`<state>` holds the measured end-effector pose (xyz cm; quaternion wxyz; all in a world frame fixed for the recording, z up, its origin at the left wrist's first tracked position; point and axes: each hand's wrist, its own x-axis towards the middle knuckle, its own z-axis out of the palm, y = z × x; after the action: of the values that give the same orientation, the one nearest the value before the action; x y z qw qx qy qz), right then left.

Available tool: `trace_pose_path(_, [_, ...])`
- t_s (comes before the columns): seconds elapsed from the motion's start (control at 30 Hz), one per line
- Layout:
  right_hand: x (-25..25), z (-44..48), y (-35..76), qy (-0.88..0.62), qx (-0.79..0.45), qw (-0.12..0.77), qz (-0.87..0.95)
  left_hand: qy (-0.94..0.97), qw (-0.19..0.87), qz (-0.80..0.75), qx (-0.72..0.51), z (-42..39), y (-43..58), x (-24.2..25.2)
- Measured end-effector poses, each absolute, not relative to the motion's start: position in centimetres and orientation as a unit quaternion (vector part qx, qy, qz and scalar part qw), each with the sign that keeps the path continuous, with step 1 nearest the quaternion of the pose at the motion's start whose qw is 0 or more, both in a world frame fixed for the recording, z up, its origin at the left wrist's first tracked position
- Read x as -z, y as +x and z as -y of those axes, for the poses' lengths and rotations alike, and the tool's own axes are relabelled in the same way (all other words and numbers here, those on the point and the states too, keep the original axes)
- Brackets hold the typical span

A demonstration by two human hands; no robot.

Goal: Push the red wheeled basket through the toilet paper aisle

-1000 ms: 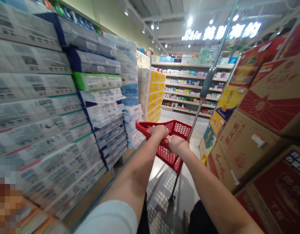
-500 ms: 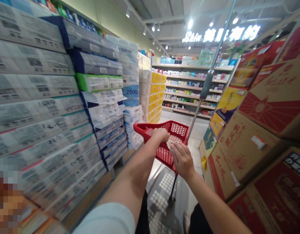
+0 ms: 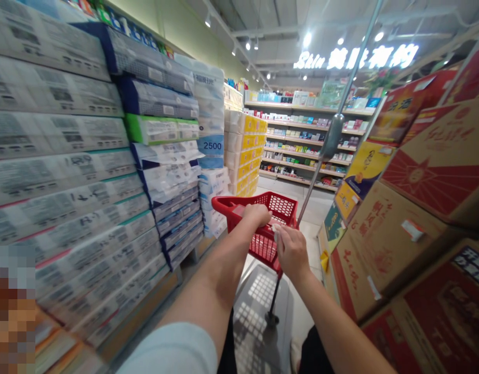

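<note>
A red plastic shopping cart stands in front of me in the aisle. My left hand is closed around the middle of its handle. Close beside it, to the right, my right hand pinches a small crumpled white tissue against the handle's right part. Most of the tissue is covered by the fingers. Shadows from the cart's mesh basket fall on the floor below.
Stacked packs of paper tissue line the left side. Cardboard cartons are piled along the right. A metal pole rises at the cart's right. Shelves of small goods stand at the far end.
My right hand has shifted slightly right, and less of the tissue shows. My left hand stays closed on the handle. The surroundings are slightly displaced in view.
</note>
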<state>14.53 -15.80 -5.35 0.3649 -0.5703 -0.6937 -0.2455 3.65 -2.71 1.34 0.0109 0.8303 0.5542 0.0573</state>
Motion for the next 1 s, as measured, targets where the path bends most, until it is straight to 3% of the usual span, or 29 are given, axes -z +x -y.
trace_pose_path(0.1, [5.6, 16.0, 14.8, -0.544, 0.267, 0.371, 0.704, 0.835, 0.007, -0.547, -0.066, 2.5, 3.6, -1.2])
trace_pose_path(0.3, [2.5, 14.5, 15.1, -0.66, 0.167, 0.24, 0.692, 0.83, 0.009, -0.555, -0.06, 2.2, 3.8, -1.0])
trace_pose_path(0.5, [4.9, 15.6, 15.0, -0.582, 0.27, 0.356, 0.679, 0.833, 0.012, -0.548, -0.068, 1.9, 3.8, -0.7])
trace_pose_path(0.7, [2.5, 13.8, 14.7, -0.679, 0.191, 0.204, 0.678, 0.833, 0.017, -0.549, -0.065, 2.8, 3.8, -1.4])
trace_pose_path(0.77, [2.9, 13.9, 14.5, -0.673, 0.202, 0.22, 0.677, 0.834, 0.014, -0.547, -0.068, 2.9, 3.8, -1.4])
trace_pose_path(0.9, [5.9, 15.8, 14.0, -0.603, 0.296, 0.345, 0.656, 0.836, 0.017, -0.544, -0.073, 2.6, 3.7, -1.2])
trace_pose_path(1.0, [5.9, 16.2, 13.9, -0.593, 0.313, 0.344, 0.658, 0.836, 0.015, -0.543, -0.072, 2.5, 3.7, -1.2])
